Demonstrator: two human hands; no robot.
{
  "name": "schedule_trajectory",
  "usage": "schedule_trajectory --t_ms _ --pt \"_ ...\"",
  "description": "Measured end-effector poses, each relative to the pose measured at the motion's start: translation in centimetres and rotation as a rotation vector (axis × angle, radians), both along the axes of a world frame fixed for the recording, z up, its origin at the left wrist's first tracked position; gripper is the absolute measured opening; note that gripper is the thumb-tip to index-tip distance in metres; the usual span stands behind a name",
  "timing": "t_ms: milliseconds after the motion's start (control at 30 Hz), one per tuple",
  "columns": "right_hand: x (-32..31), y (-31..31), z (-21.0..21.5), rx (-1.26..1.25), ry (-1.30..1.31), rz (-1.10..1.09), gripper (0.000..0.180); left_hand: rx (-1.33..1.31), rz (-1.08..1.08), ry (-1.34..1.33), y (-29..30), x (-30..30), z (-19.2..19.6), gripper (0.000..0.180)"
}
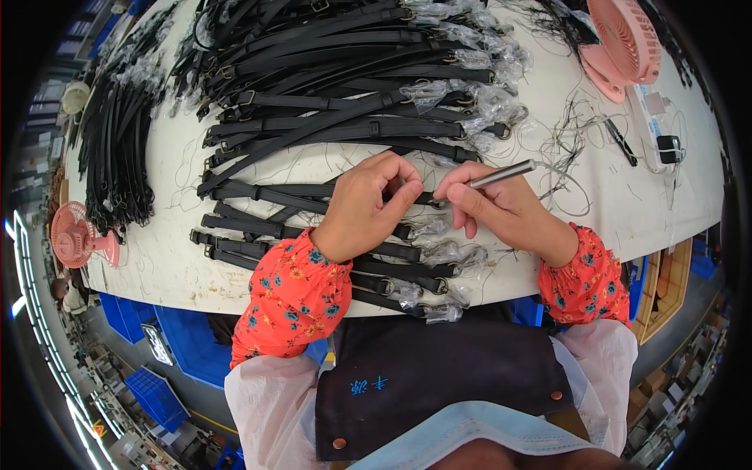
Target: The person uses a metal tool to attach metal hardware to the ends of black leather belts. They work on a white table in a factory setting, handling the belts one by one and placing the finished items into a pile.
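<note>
The white worktop (180, 258) is crowded with long black leather straps (329, 125) and loose thread. The left hand (368, 207) pinches one black strap (258, 192) at its end. The right hand (501, 207) is closed around a slim silver metal tool (501, 174) whose tip meets that strap; a slip could likely mark the leather or a fingertip.

sleeves: red floral, gathered cuffs | oversleeves: translucent white | apron: dark, metal studs | mask: blue

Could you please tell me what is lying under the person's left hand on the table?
Black straps with plastic-wrapped buckles lie under the left hand on the white table. The strap part within its fingers is covered.
</note>
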State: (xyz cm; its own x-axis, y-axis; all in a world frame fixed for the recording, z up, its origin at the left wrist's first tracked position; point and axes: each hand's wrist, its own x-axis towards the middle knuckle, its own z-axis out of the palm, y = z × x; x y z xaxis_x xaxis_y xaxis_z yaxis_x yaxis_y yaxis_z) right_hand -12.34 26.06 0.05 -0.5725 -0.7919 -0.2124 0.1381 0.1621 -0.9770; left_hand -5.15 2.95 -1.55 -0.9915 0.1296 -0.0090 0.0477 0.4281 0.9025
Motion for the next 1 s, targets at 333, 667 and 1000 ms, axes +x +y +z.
schedule_trajectory --t_ms 333,667,1000 --pt "0.0 0.0 0.1 0.003 0.012 -0.002 0.03 0.026 -0.007 -0.022 -0.3 0.1 0.0 0.008" --pt "-0.1 0.0 -0.1 -0.056 0.001 -0.026 0.03 0.113 -0.135 -0.058 -1.7 0.0 0.4 0.008" --pt "-0.2 0.0 -0.1 -0.04 -0.006 -0.03 0.029 0.026 -0.202 -0.038 -2.0 -0.1 0.8 0.008"
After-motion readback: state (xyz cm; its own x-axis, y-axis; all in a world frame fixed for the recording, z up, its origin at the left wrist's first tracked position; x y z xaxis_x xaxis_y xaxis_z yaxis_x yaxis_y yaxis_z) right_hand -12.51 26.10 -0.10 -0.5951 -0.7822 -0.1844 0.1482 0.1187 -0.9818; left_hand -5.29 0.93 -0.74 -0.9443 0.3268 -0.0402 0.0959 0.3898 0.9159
